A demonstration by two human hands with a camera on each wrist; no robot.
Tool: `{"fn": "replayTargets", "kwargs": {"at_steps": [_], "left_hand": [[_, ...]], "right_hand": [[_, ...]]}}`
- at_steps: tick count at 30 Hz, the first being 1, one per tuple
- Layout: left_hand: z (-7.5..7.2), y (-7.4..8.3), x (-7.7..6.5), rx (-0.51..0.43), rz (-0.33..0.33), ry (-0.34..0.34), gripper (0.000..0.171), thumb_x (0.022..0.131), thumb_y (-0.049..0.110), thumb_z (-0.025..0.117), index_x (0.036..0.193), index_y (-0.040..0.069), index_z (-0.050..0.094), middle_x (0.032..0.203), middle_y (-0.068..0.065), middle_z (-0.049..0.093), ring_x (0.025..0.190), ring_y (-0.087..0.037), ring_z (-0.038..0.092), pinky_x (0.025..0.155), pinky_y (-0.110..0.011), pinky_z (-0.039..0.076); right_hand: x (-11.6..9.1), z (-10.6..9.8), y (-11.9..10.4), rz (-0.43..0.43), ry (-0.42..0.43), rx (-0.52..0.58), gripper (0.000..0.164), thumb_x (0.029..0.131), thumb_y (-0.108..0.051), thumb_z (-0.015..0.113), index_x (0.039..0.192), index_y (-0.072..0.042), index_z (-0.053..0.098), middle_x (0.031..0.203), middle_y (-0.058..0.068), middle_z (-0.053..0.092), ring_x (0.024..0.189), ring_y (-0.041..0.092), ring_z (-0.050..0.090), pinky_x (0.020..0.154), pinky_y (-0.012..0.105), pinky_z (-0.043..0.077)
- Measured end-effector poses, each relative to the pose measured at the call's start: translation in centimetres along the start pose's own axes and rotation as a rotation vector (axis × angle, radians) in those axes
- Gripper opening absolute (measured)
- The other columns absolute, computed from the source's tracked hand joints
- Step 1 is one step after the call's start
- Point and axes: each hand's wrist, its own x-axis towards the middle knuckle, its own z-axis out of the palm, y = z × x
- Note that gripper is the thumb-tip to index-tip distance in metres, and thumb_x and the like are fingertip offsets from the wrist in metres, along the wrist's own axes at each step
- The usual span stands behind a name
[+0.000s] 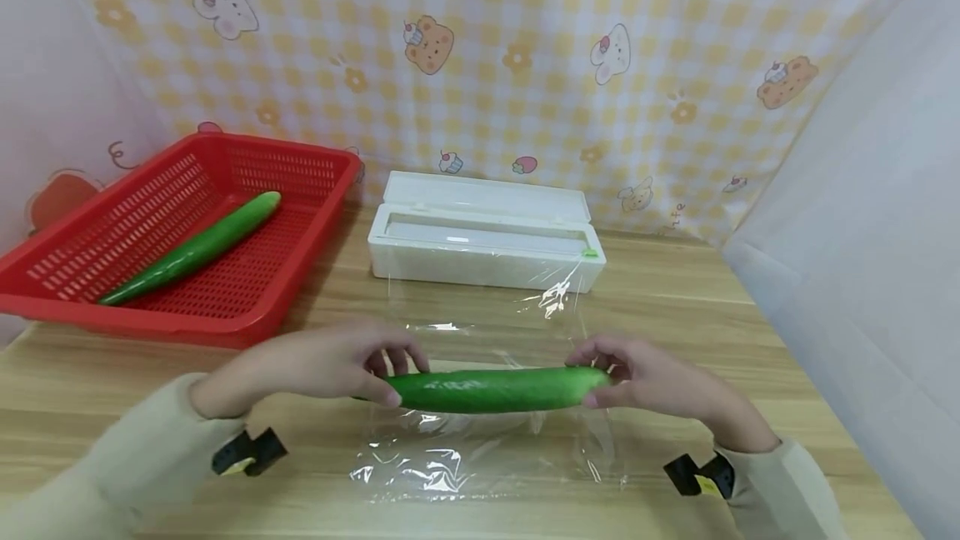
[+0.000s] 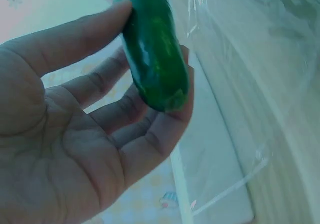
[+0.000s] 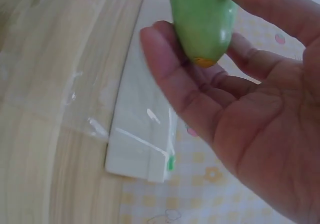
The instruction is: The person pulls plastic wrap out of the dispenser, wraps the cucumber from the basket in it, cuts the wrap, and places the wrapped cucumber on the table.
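A long green cucumber (image 1: 495,390) lies crosswise between both hands, over a sheet of clear plastic wrap (image 1: 450,465). My left hand (image 1: 352,361) pinches its left end between thumb and fingers. At the paler right end, my right hand (image 1: 641,373) grips it the same way. In the left wrist view the dark tip of the cucumber (image 2: 157,59) shows between the thumb and curled fingers; the right wrist view shows its light green end (image 3: 202,24). The wrap runs back to a white dispenser box (image 1: 487,261) with its lid raised.
At the left stands a red plastic basket (image 1: 255,327) with another cucumber (image 1: 198,250) in it. A green slider (image 1: 590,253) sits at the dispenser's right front edge. Behind the wooden table (image 1: 690,298) hangs a yellow checked cloth (image 1: 480,48); a white panel (image 1: 847,215) borders the right side.
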Motion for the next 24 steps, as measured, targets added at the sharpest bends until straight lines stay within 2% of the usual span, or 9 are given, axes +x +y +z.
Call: {"fn": "replayTargets", "kwargs": {"at_steps": [6,12,17,24], "left_hand": [[1.7,-0.7,1.6,0.052,0.018,-0.033,0.028,0.080,0.008,0.070,0.106,0.015,0.062,0.093,0.000,0.064,0.080,-0.008,0.062,0.071,-0.022,0.050],[2.5,-1.6,2.3,0.054,0.012,-0.038,0.028,0.079,0.006,0.070,0.103,0.015,0.062,0.091,0.000,0.064,0.080,-0.009,0.062,0.073,-0.022,0.050],[3.1,-2.3,2.9,0.050,-0.024,-0.034,0.028,0.078,0.007,0.072,0.103,0.016,0.062,0.091,0.001,0.063,0.081,-0.009,0.061,0.076,-0.027,0.050],[3.7,-2.5,3.2,0.066,-0.026,-0.041,0.031,0.077,0.006,0.072,0.104,0.013,0.060,0.090,0.000,0.062,0.080,-0.010,0.058,0.074,-0.026,0.049]], "right_hand": [[-0.9,0.8,1.4,0.002,-0.016,-0.022,0.037,0.081,-0.025,0.070,0.110,-0.004,0.058,0.093,0.001,0.060,0.082,0.009,0.056,0.072,0.025,0.051],[-1.1,1.6,2.1,-0.014,-0.026,-0.043,0.035,0.082,-0.026,0.070,0.105,-0.003,0.058,0.091,0.000,0.060,0.080,0.005,0.055,0.069,0.024,0.051],[-1.0,2.0,2.5,0.018,-0.021,-0.053,0.033,0.080,-0.026,0.071,0.103,-0.006,0.059,0.091,0.000,0.060,0.080,0.005,0.055,0.069,0.023,0.050],[-0.8,2.4,2.8,0.050,-0.027,-0.083,0.033,0.079,-0.028,0.071,0.102,-0.008,0.059,0.093,-0.002,0.059,0.082,0.008,0.054,0.069,0.023,0.047]]}}
